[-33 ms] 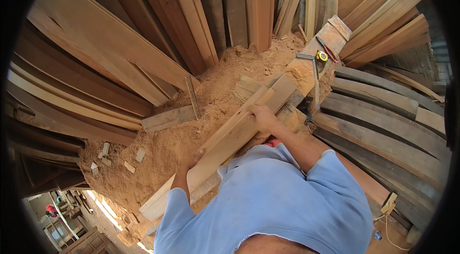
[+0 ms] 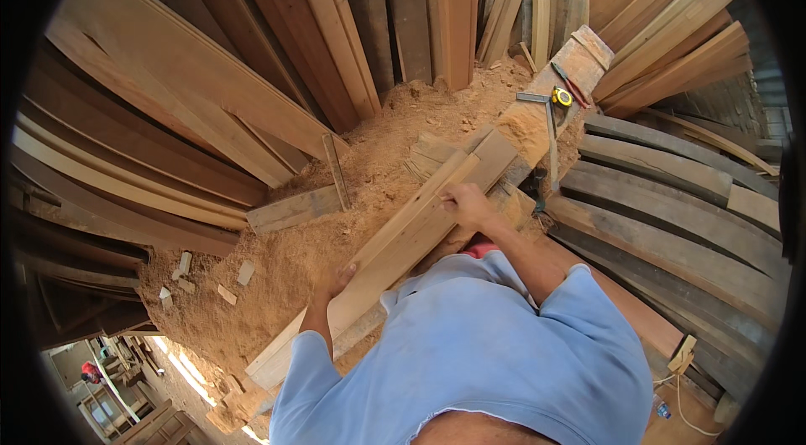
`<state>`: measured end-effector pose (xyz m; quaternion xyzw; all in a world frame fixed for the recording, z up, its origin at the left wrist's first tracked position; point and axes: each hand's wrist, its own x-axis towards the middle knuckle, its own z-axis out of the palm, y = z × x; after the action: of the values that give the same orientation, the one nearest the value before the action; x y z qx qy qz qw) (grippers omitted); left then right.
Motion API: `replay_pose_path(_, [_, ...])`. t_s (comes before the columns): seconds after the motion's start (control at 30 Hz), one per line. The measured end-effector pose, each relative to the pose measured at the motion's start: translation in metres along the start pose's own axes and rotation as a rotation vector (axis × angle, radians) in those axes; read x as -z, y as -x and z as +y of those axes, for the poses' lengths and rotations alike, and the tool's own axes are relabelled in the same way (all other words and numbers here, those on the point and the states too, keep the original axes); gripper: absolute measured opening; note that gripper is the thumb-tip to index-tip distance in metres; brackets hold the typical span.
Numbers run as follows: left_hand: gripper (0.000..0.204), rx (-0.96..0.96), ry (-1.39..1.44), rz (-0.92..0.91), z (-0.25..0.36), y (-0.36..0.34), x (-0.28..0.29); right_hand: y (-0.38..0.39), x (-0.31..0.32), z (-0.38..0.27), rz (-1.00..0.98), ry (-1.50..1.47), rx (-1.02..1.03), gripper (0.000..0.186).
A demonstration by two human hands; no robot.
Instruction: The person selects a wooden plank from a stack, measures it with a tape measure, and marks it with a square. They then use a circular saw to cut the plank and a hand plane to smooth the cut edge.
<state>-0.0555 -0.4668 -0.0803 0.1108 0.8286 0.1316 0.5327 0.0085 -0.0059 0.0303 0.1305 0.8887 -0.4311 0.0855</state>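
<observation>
Pretty messy sawdust floor (image 2: 227, 323), with tall planks (image 2: 453, 17) standing at 12 o'clock. Stacked boards (image 2: 655, 214) at 3, bright light strip (image 2: 182, 367) around 8.

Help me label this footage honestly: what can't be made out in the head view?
- Head view: whether the right hand pinches anything small; the hand itself hides it.
- Head view: the underside of the pale board; its top face hides it.
- Head view: the red shape, lower left; too small to identify.
- Head view: some outer ends of the stacked boards, right; cut off by the picture's dark edge.
</observation>
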Motion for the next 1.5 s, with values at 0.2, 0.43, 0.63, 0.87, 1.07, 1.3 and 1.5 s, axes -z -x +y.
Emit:
replay_pose_path(0.2, [0.082,-0.023,0.072,0.009,0.022,0.014,-0.016,0.040,0.064,0.056,0.273,0.062,-0.351,0.032])
replay_pose_path(0.43, [0.073,0.079,0.082,0.201,0.027,0.027,-0.019,0.048,0.108,0.118,0.507,0.054,-0.625,0.039])
replay_pose_path(0.63, [0.074,0.112,0.393,0.708,-0.007,-0.005,-0.034,0.044,0.128,0.169,0.520,0.238,-0.820,0.063])
replay_pose_path(0.87, [0.091,-0.105,-0.266,0.781,0.258,-0.019,0.007,0.034,0.118,0.237,0.482,-0.039,-0.948,0.056])
replay_pose_path(1.07, [0.096,-0.508,-0.402,0.622,0.467,-0.075,-0.009,0.032,0.109,0.248,0.634,-0.117,-0.906,0.034])
replay_pose_path(1.3, [0.088,-0.374,-0.426,0.718,0.560,-0.133,-0.019,0.051,0.133,0.254,0.579,-0.215,-0.695,0.035])
replay_pose_path(1.5, [0.062,-0.217,1.011,0.342,0.531,-0.164,0.058,0.035,0.203,0.232,0.491,-0.140,-0.445,0.032])
